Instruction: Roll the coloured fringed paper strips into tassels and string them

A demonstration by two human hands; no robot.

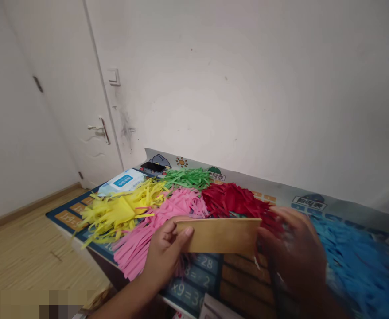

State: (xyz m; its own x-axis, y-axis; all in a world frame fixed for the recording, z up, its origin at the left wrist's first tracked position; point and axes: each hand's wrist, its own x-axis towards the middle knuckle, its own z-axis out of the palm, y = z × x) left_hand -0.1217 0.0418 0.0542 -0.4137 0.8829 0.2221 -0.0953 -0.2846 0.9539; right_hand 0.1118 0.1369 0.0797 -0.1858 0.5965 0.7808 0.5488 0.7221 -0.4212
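My left hand (168, 248) is closed on the left end of a flat, tan rectangular strip (223, 236), thumb on the near face and fingers behind. What the strip is made of, I cannot make out. At its right end is my right hand (296, 250), smeared by motion, so its grip does not show. Something thin and pale hangs just below that end. Beyond the strip lie fringed heaps of pink paper (168, 212) and red paper (236, 199). Blue fringed paper (354, 261) spreads to the right of my right hand.
A printed mat (194, 279) covers the table. Yellow fringed paper (121, 208), green fringed paper (189, 178), a pack of wipes (123, 181) and a black phone (153, 166) lie towards the back left. A white wall (231, 97) stands behind, with a door (64, 88) at left.
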